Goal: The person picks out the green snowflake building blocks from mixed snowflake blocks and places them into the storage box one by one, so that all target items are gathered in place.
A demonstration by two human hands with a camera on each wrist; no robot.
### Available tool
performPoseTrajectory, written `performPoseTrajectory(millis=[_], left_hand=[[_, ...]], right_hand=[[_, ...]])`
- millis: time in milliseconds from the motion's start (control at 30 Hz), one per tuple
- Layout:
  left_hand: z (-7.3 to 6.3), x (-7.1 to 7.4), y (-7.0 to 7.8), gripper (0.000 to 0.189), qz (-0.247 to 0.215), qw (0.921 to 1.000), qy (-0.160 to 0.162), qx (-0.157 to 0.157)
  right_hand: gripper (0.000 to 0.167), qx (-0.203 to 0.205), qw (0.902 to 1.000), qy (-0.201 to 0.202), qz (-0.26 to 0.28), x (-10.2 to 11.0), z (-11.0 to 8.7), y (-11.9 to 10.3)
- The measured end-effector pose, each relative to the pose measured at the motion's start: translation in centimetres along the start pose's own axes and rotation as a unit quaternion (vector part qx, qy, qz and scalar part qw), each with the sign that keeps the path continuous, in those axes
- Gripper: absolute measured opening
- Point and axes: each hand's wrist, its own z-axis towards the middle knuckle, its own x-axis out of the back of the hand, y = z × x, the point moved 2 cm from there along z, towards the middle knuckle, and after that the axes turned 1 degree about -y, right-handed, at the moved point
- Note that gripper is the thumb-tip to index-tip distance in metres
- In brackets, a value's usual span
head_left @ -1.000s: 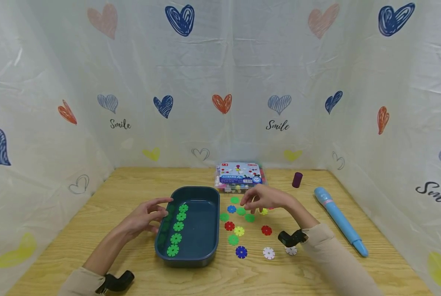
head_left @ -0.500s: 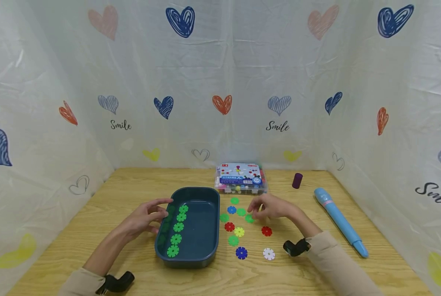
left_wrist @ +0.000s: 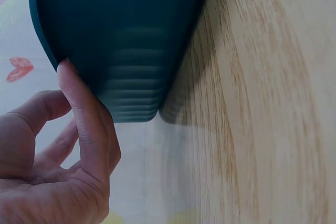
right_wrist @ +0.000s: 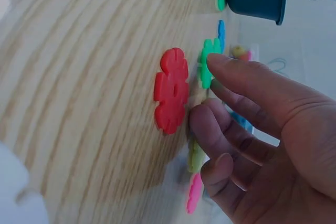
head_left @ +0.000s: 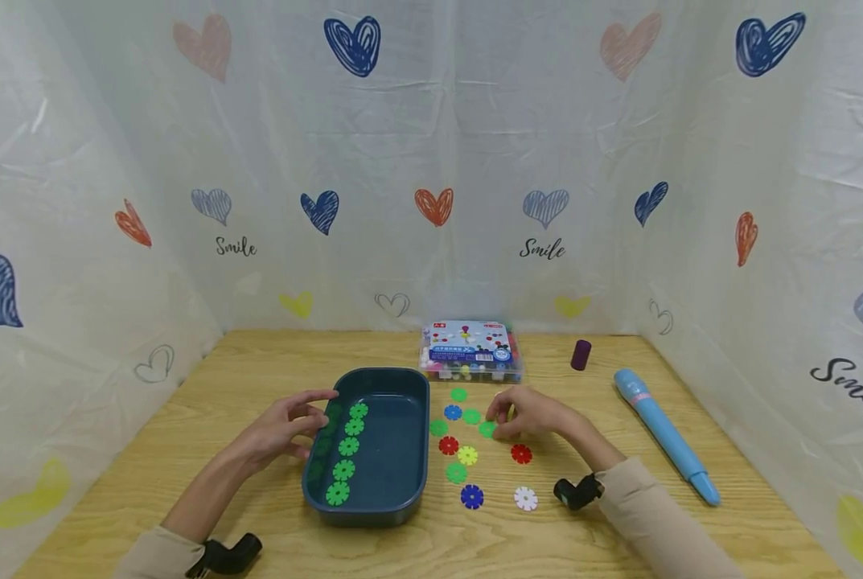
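Note:
My left hand (head_left: 279, 430) rests with its fingertips on the left rim of a dark blue-green tray (head_left: 395, 515); the left wrist view has a fingertip right at this rim. Inside the tray, several green flower-shaped discs (head_left: 343, 470) form a column along the left side. My right hand (head_left: 528, 414) is over the loose discs to the right of the tray. Thumb and finger pinch the right edge of a green disc (right_wrist: 205, 64), which lies flat on the table. A red disc (right_wrist: 171, 90) lies close by. A yellow disc (right_wrist: 196, 156) shows below the fingers.
Green, blue, red, yellow and white (head_left: 526, 498) discs lie scattered right of the tray. A clear box (head_left: 470, 354) with a printed label stands at the back. A purple cylinder (head_left: 581, 355) and a blue microphone-shaped stick (head_left: 666, 434) are at the right. A heart-printed curtain surrounds the wooden table (head_left: 257, 362).
My right hand has moved right and lower, from above the middle discs to the green disc, where its fingertips have closed in. The left hand and tray have stayed put.

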Motion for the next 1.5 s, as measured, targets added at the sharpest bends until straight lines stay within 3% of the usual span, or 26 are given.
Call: performPoseTrajectory(millis=[533, 1200, 1500], left_hand=[[-0.05, -0.04, -0.04, 0.06, -0.002, 1.0, 0.001, -0.002], [-0.02, 0.04, -0.2, 0.06, -0.005, 1.0, -0.004, -0.006], [-0.08, 0.01, -0.09, 0.059, -0.004, 1.0, -0.004, -0.005]], right_hand=[[0.019, -0.029, 0.9992, 0.023, -0.014, -0.54, 0.59, -0.32], [0.025, -0.013, 0.9998, 0.013, 0.004, -0.36, 0.23, -0.67], [0.016, -0.001, 0.9998, 0.009, 0.018, -0.06, -0.09, -0.45]])
